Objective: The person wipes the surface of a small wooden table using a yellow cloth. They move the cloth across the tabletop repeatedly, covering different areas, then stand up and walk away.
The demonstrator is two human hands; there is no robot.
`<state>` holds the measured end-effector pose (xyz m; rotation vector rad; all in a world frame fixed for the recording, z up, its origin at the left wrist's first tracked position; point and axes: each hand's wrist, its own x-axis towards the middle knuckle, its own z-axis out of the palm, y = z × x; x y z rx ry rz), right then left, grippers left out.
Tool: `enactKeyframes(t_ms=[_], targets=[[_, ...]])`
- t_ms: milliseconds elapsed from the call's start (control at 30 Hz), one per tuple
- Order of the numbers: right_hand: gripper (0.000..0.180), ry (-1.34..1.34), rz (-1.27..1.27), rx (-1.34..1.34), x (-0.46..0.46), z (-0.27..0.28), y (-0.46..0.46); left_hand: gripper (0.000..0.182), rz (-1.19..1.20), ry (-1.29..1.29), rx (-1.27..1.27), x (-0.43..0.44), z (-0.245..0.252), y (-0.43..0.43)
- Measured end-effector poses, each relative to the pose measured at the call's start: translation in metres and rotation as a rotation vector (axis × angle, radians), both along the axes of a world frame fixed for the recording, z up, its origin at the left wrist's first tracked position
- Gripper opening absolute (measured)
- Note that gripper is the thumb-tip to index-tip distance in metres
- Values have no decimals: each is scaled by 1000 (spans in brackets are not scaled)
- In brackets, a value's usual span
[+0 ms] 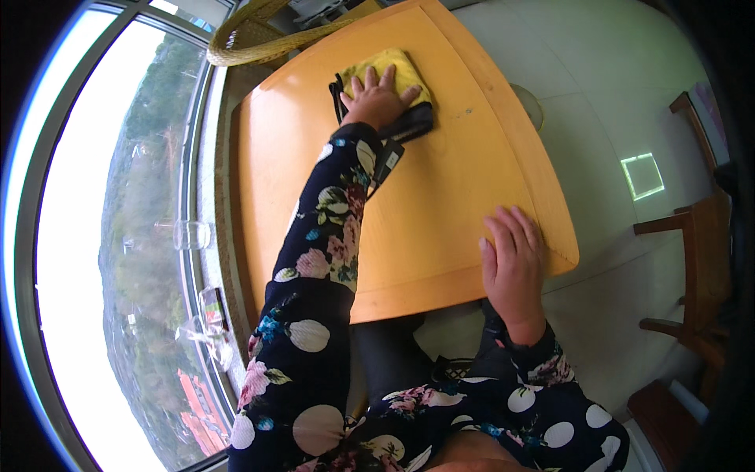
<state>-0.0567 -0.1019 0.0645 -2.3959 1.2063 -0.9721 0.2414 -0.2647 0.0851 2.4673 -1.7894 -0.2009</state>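
Note:
My left hand (377,103) lies flat with spread fingers on a folded yellow cloth (396,62) with dark edging, near the far side of the wooden table (424,236). Dark grey folds (416,121) show along the cloth's near side. Beside my left wrist is a small black tag-like piece (389,160) with a white label; part of it is hidden by the sleeve. At the table's near right corner rests my right hand (516,271), fingers extended on the tabletop and nothing held. Its wrist is just off the near edge.
A window with a stone sill (227,295) runs along the left, bearing a clear glass (193,235) and a small packet (213,310). A woven chair (265,53) stands at the far left. Wooden chairs (702,259) stand on the tiled floor (596,177) to the right.

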Motion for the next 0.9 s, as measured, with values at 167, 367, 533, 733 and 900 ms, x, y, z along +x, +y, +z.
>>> enactKeyframes(t_ms=[167, 367, 533, 733, 900], targets=[[30, 58, 34, 67, -28, 30, 15, 82, 43, -12, 4, 5, 15, -48], [30, 153, 90, 105, -49, 56, 23, 81, 33, -90, -11, 20, 20, -94], [29, 150, 102, 177, -64, 70, 22, 76, -96, -250, 184, 20, 31, -128], [28, 152, 73, 160, -68, 69, 13, 53, -317, -528, 292, 25, 13, -143], [28, 117, 19, 102, -51, 46, 9, 59, -186, -226, -26, 34, -12, -111]])
